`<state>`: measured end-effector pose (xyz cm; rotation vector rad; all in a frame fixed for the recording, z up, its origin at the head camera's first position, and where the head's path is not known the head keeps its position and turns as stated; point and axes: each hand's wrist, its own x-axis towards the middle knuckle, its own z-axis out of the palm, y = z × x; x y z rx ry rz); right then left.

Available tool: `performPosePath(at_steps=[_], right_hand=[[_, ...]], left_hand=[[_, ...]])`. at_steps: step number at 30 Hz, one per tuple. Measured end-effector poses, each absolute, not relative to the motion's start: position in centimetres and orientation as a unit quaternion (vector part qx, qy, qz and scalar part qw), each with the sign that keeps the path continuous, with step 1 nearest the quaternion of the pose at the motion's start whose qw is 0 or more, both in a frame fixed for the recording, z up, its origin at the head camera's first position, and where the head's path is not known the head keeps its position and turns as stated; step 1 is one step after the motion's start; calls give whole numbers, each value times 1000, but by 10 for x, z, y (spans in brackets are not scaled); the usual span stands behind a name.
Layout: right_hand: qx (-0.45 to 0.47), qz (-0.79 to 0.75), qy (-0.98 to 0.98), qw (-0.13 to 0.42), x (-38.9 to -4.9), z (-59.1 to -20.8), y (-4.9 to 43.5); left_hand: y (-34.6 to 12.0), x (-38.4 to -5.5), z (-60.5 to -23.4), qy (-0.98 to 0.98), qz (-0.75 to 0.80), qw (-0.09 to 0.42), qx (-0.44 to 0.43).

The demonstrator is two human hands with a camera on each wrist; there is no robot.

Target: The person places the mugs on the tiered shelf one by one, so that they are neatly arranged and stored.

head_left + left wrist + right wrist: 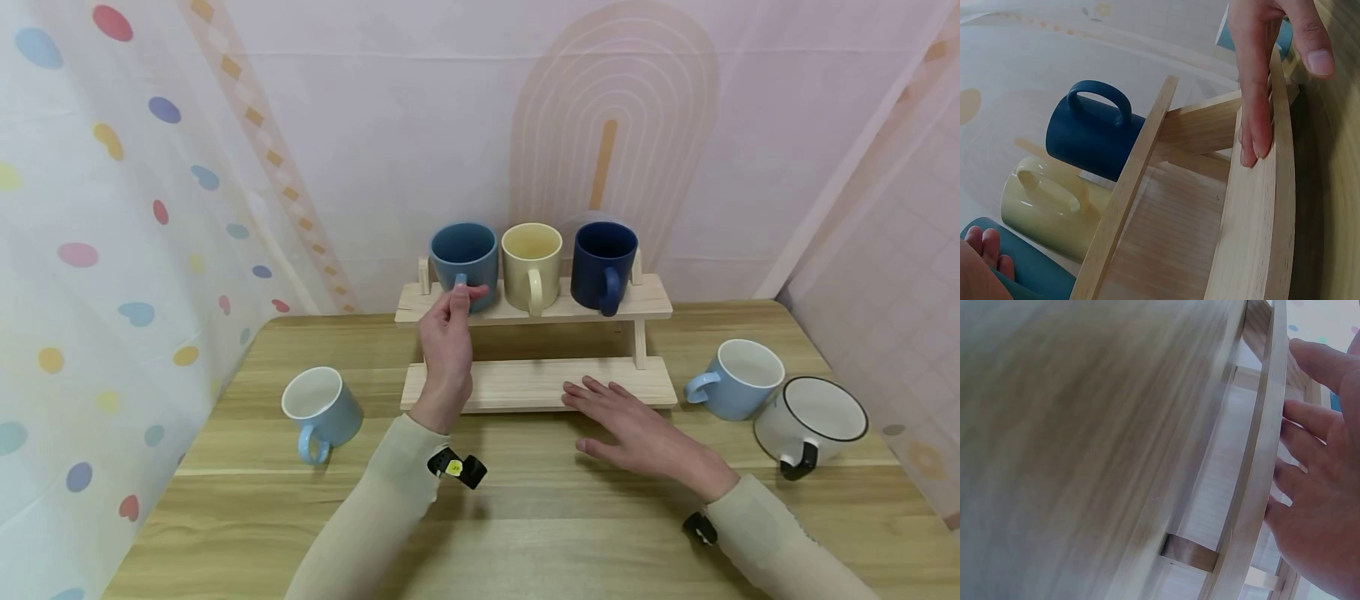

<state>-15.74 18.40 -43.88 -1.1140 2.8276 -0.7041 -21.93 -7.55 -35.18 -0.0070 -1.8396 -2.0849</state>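
Observation:
My left hand [447,342] pinches the handle of a grey-blue mug [480,260], which stands upright at the left end of the upper shelf of a two-tier wooden rack [525,385]. Its fingertips also show against this mug [1029,253] in the left wrist view. Beside it on that shelf stand a pale yellow mug [517,271] and a dark navy mug [588,271], handles toward me. My right hand [637,433] lies with straight fingers on the front of the lower shelf; in the right wrist view its fingertips meet the shelf's edge.
A light blue mug [337,417] stands on the wooden table [525,525] to the left. Right of the rack are another light blue mug [735,392] and a wide white mug [795,433] with black rim and handle. A patterned curtain [375,125] hangs behind.

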Motion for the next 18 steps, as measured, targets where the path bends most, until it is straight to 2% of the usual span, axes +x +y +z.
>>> performPosePath(at_steps=[13,18], right_hand=[[-353,-229,907,7,-156,-438,185],[-354,-231,906,9,-157,-439,183]], left_hand=[[-90,-221,-349,-660,-741,119,-31],[-95,-220,-352,-651,-748,125,-29]])
